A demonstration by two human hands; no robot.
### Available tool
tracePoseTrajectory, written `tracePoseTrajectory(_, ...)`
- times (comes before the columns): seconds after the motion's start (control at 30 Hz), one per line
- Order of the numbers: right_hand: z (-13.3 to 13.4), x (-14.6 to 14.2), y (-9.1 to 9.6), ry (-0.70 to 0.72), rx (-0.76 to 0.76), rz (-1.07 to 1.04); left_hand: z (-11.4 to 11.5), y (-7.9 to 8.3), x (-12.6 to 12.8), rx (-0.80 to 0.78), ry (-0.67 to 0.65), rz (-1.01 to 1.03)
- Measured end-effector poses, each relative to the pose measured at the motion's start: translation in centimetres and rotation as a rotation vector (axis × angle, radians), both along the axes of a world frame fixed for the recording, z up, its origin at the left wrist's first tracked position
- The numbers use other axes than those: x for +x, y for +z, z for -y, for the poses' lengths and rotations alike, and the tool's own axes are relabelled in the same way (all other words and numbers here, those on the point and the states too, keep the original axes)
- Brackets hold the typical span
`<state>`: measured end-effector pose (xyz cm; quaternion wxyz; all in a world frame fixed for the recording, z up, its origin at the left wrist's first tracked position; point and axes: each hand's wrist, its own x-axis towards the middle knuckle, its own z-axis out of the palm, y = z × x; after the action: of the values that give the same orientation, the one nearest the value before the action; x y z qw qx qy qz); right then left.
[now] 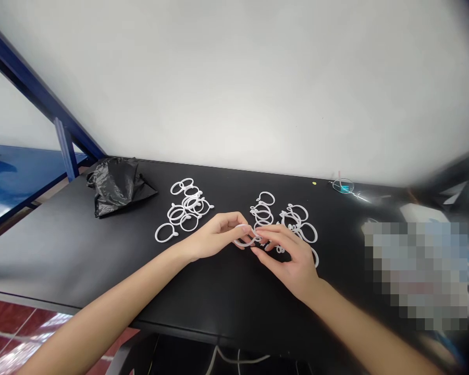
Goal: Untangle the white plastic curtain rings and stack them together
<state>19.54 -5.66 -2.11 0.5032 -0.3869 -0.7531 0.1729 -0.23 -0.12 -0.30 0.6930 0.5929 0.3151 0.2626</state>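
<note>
A white plastic curtain ring point(244, 244) is held over the middle of the black table. My left hand point(214, 234) is closed on its left side, with the thumb on top and the fingers curled behind. My right hand point(293, 255) has its fingertips at the ring's right end, the thumb a little below; the exact contact is partly hidden. Left of my hands lies a pile of white rings point(189, 221) that look closed, each with a small tab. Beyond and under my right hand lie more white rings point(308, 233) with small eyelets, several of them open; some are covered by the hand.
A crumpled black plastic bag point(117, 185) sits at the table's back left. Toward the back right lies a coil of thin wire point(343, 186) with a blue piece. A blurred-out package point(418, 276) occupies the right side. Behind the black table point(101, 260) rises a pale wall, with a blue frame point(31, 78) at left.
</note>
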Motion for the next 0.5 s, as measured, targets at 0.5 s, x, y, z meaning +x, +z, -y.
tracePoseTrajectory(0.5,0.2,-0.1,0.2,-0.006,0.038,-0.033,1.4,-0.6,0.0,0.898,0.002,-0.392)
